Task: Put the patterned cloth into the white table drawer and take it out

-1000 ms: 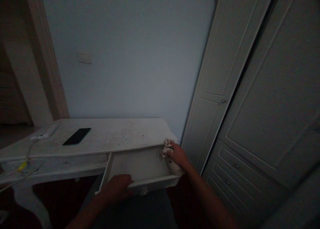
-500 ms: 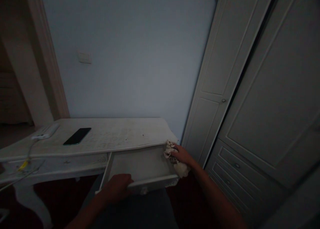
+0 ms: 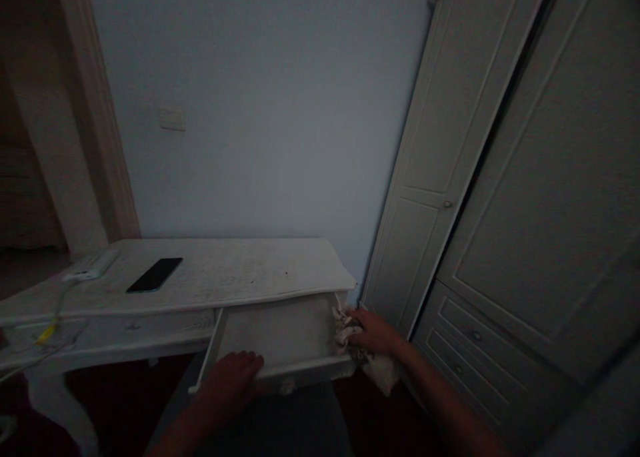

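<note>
Cloth [image 3: 345, 327] is gripped in a bunch by the right hand [image 3: 373, 334] at the right side wall of the pulled-out drawer [image 3: 280, 330]. Its crumpled part is pressed against that wall near the tabletop's corner, and from there its length is slanted down and to the right, the loose end left hanging outside the drawer. The drawer's long axis is laid from left to right, along the front edge of the white table [image 3: 240, 264], and its knobbed front is turned toward the person. The front panel's top edge is touched near its left end by the left hand [image 3: 233, 377], the fingers bent; whether it is closed around the panel cannot be told.

The tabletop is marked by dull smudges and two small dark specks. A phone [image 3: 155, 275] is laid slantwise toward its left, with a white power strip [image 3: 95, 267] set beyond. The table is backed by a pale blue wall [image 3: 270, 117] fitted with a switch plate [image 3: 173, 119], and the right side is filled by a panelled wardrobe [image 3: 435, 150]. The room is dimly lit.
</note>
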A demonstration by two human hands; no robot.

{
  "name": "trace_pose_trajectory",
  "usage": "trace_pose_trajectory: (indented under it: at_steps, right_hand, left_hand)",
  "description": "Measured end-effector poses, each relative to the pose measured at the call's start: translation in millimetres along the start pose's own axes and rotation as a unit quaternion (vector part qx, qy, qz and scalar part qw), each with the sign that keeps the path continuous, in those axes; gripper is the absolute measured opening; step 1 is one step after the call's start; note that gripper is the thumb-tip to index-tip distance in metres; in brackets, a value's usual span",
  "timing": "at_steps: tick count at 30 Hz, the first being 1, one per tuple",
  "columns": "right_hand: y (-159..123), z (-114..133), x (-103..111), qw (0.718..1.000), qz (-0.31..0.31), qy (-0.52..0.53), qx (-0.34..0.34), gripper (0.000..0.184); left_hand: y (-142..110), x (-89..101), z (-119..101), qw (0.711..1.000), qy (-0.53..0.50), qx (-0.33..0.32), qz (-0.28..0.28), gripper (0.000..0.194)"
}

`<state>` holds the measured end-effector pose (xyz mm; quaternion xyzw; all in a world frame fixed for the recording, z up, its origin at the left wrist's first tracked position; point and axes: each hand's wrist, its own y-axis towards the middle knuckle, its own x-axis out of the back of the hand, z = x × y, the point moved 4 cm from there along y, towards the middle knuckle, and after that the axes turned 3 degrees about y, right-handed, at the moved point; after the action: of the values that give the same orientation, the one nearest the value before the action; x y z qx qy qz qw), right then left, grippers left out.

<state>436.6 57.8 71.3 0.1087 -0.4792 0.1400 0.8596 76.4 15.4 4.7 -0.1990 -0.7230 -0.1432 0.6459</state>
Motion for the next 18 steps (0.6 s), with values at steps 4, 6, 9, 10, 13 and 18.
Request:
trace_pose_trajectory:
  at_steps: [4,6,9,10,13,18]
  right_hand:
    - [-11.7,17.1,-6.0,0.996,0.001,-0.091,0.002,0.044]
    - [-14.0,29.2,-9.9,0.992,0.003,-0.125,0.008,0.042]
    - [-12.2,50.7,-22.3,0.990,0.017,-0.137,0.041,0.040]
    - [-9.8,58.6,-28.9,0.989,0.022,-0.134,0.054,0.041]
    - [3.5,86.0,-56.9,0.988,0.023,-0.117,0.095,0.049]
    - [39.3,151.4,-121.4,0.983,-0.004,-0.058,0.174,0.063]
  left_hand:
    - [-22.2,-16.1,31.6,0.994,0.035,0.029,-0.100,0.037]
    - [-35.0,-24.4,52.0,0.984,0.025,0.054,-0.167,0.047]
    - [-46.4,-38.3,72.1,0.970,-0.026,0.067,-0.230,0.060]
    - [-47.6,-42.3,75.1,0.966,-0.050,0.065,-0.244,0.063]
    - [-46.4,-51.3,78.0,0.958,-0.118,0.047,-0.258,0.081]
    - [-42.5,-52.9,82.1,0.947,-0.225,0.038,-0.228,0.131]
